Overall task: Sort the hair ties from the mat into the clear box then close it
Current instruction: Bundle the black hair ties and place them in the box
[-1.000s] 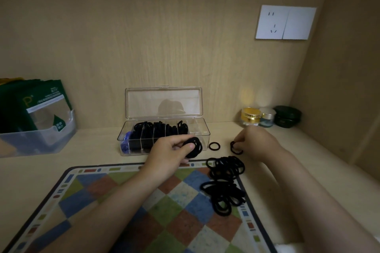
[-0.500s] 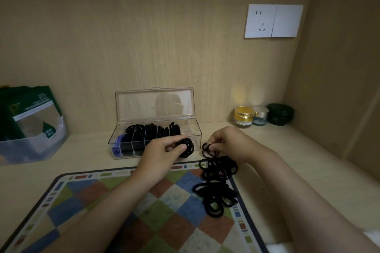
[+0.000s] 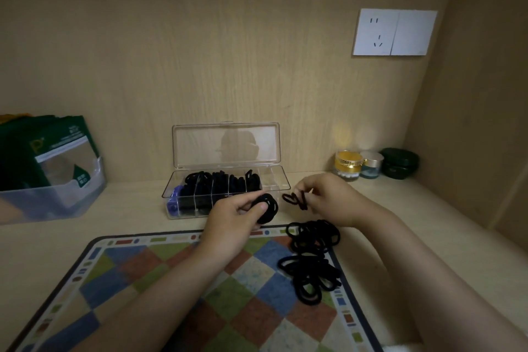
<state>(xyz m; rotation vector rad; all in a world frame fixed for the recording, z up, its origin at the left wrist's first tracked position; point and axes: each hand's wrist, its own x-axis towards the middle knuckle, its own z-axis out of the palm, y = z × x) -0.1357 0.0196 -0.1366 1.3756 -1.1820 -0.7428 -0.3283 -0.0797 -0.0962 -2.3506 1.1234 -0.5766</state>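
Note:
The clear box (image 3: 274,180) stands open behind the mat, its lid upright; most compartments hold black hair ties, the rightmost looks bare. My left hand (image 3: 231,218) grips a stacked bundle of black hair ties (image 3: 267,207) just in front of the box. My right hand (image 3: 328,198) pinches a couple of loose hair ties (image 3: 294,199) beside that bundle, above the shelf. A pile of black hair ties (image 3: 313,257) lies on the right edge of the checkered mat (image 3: 160,280).
A translucent bin with green packets (image 3: 48,180) sits at the far left. Small jars, gold (image 3: 347,164), clear (image 3: 370,164) and dark green (image 3: 400,163), stand in the back right corner. A wall socket (image 3: 394,32) is on the back panel.
My right hand picked up loose ties from the shelf right of the box and brought them left and up, next to the bundle in my left hand. The left hand stayed near the box.

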